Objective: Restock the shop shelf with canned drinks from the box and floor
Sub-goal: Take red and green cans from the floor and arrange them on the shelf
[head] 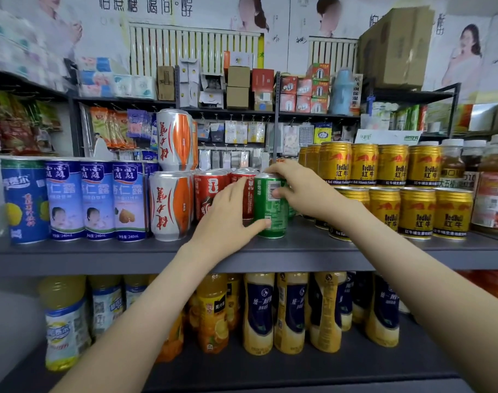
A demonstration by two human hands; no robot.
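One green can, right hand fingers clamped on its top, left hand fingers flat against its side.

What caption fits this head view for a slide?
Right hand grips a green can on the shelf; left hand steadies it beside red cans.

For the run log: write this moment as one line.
state: green can upright on shelf | left hand: thumb touches can base | right hand: grips can top | neighbours: red cans left, gold cans right

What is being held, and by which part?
The right hand grips the green can at its top rim; the left hand touches its lower side.
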